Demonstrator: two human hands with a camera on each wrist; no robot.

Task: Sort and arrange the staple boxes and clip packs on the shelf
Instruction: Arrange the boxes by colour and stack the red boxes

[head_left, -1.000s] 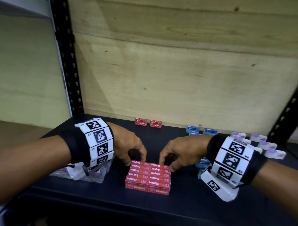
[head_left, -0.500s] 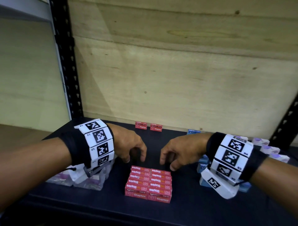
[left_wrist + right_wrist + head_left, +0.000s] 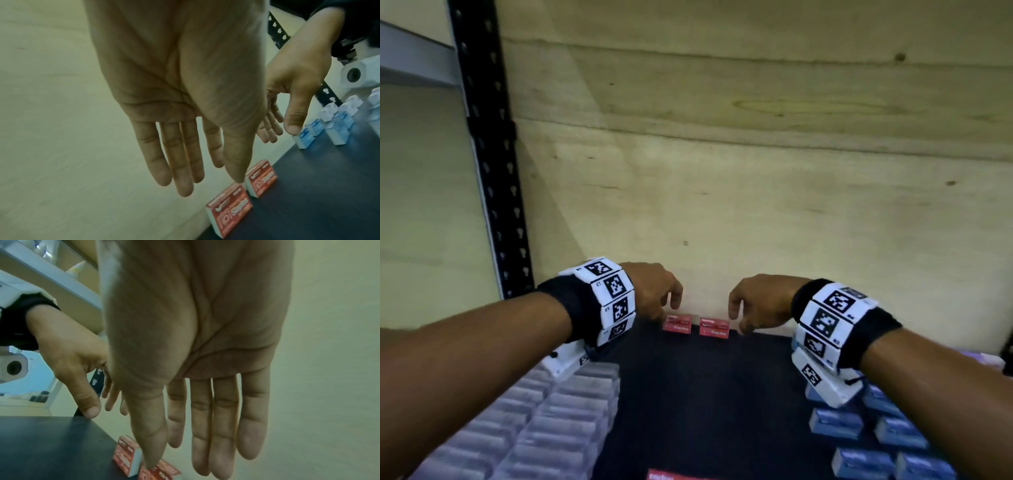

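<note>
Two hands reached toward the back of the shelf [image 3: 705, 394], both with fingers straight and relaxed, holding nothing. The left hand [image 3: 654, 291] hung over the left red staple box [image 3: 677, 324], its thumb tip close above that box's near end; the right hand [image 3: 756, 301] hung beside the right red staple box [image 3: 714, 327]. Both boxes stood on edge against the plywood back wall [image 3: 756, 188], a small gap between them. They looked like small stiff cardboard bricks, probably dense for their size, with smooth printed faces; a pinch across the long faces should hold them. Clear plastic clip packs [image 3: 558, 421] lay in rows at the left, blue boxes [image 3: 866, 431] at the right.
</note>
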